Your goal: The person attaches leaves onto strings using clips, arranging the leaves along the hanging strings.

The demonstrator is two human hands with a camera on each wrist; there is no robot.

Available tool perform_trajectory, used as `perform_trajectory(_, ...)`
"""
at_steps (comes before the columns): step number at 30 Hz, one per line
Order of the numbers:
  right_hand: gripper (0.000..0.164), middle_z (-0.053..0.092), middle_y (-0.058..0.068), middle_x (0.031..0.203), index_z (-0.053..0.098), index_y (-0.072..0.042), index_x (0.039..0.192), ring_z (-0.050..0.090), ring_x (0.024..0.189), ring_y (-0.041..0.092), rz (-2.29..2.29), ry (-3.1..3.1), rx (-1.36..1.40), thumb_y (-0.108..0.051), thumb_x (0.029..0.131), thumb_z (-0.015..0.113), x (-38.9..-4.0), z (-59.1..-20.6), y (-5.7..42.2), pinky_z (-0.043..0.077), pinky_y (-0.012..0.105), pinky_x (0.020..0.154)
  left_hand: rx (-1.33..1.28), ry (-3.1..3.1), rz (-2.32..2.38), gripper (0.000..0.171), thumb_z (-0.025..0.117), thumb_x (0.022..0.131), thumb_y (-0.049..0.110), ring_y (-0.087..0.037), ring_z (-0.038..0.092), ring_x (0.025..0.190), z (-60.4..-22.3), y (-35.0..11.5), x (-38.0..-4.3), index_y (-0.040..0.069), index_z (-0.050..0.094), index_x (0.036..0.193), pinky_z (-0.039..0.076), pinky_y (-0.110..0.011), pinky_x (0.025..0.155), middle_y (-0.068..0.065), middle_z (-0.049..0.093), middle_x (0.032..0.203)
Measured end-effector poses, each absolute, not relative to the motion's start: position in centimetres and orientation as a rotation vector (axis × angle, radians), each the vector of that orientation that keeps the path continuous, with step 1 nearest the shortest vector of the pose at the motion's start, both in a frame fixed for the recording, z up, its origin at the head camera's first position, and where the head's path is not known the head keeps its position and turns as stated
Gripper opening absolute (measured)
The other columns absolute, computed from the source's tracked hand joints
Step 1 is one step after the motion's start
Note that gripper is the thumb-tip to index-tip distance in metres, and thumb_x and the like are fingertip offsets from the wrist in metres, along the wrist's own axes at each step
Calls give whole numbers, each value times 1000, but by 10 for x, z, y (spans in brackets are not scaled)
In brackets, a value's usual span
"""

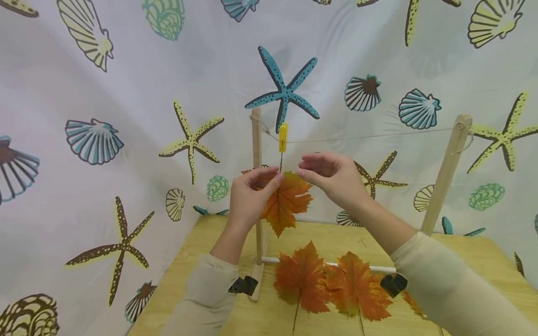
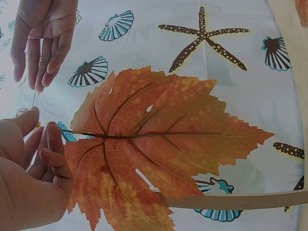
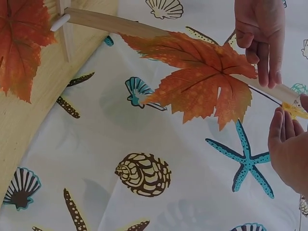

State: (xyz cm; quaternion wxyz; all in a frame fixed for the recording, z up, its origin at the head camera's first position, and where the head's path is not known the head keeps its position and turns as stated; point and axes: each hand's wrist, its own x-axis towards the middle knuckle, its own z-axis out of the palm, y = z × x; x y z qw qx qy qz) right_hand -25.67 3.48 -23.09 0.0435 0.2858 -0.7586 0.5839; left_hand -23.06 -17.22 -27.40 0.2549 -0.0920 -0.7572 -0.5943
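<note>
Head view: orange leaf (image 1: 287, 205) hangs at centre frame by its stem (image 1: 281, 163) from the yellow clothespin (image 1: 283, 138); left hand (image 1: 251, 193) and right hand (image 1: 336, 178), fingers relaxed, flank the stem. A nudge could free it if shallowly clipped.

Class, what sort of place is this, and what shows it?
Probably an indoor craft or display area: seashell-print cloth hangs behind a wood-toned table, and a yellow clothespin sits on a string between two posts.

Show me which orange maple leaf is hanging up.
The orange leaf by the left hand: its dark stem hangs from the yellow plastic clothespin, while the other leaves lie on the wooden table.
</note>
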Motion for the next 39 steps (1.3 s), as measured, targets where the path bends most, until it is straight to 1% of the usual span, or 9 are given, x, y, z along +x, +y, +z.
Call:
perform_trajectory(7, 37, 72, 5, 120, 68, -12, 123, 70, 107, 17, 1732, -2387, 859, -28, 90, 76, -255, -243, 37, 57, 31, 91, -250, -2107, -1638, 28, 76, 90, 34, -16, 64, 85, -283, -171, -230, 15, 77, 110, 52, -22, 72, -4, 75, 103)
perform_trajectory(10, 38, 71, 6, 121, 68, -11, 124, 70, 107, 18, 1723, -2407, 880, -28, 91, 75, -253, -249, 38, 57, 32, 91, -259, -2123, -1641, 27, 76, 90, 33, -16, 65, 85, -286, -171, -229, 15, 76, 110, 53, -22, 72, -3, 75, 104)
perform_trajectory(13, 38, 71, 7, 122, 67, -10, 125, 70, 106, 19, 1734, -2416, 891, -27, 91, 74, -250, -255, 38, 57, 32, 89, -264, -2132, -1649, 27, 75, 90, 32, -17, 66, 85, -289, -171, -227, 16, 76, 111, 54, -24, 73, -3, 75, 106)
perform_trajectory(18, 38, 71, 5, 122, 68, -13, 124, 70, 106, 19, 1748, -2436, 855, -29, 90, 76, -245, -265, 38, 57, 31, 88, -287, -2171, -1677, 27, 76, 90, 32, -18, 66, 86, -294, -172, -226, 19, 75, 113, 56, -26, 74, -2, 74, 106)
perform_trajectory(24, 38, 71, 7, 122, 69, -10, 122, 70, 106, 20, 1759, -2456, 853, -29, 90, 76, -240, -277, 38, 57, 34, 90, -326, -2220, -1671, 28, 75, 91, 31, -20, 65, 84, -299, -173, -223, 19, 74, 116, 54, -25, 66, -2, 73, 103)
perform_trajectory(30, 38, 71, 9, 120, 69, -8, 121, 71, 104, 20, 1776, -2459, 851, -29, 89, 76, -234, -284, 40, 57, 30, 88, -343, -2266, -1651, 29, 74, 92, 31, -20, 64, 83, -302, -175, -222, 19, 73, 118, 52, -26, 64, -2, 73, 102)
perform_trajectory(35, 38, 72, 10, 118, 69, -8, 121, 70, 105, 20, 1752, -2472, 845, -28, 89, 77, -229, -290, 41, 57, 30, 89, -354, -2304, -1645, 29, 74, 91, 31, -20, 62, 81, -304, -175, -221, 18, 73, 117, 48, -25, 63, -5, 72, 102)
perform_trajectory(39, 38, 73, 8, 116, 69, -8, 120, 70, 103, 19, 1750, -2494, 843, -29, 89, 76, -224, -297, 40, 57, 29, 89, -348, -2326, -1651, 29, 74, 92, 30, -21, 62, 81, -308, -175, -219, 17, 74, 117, 49, -25, 64, -6, 72, 103)
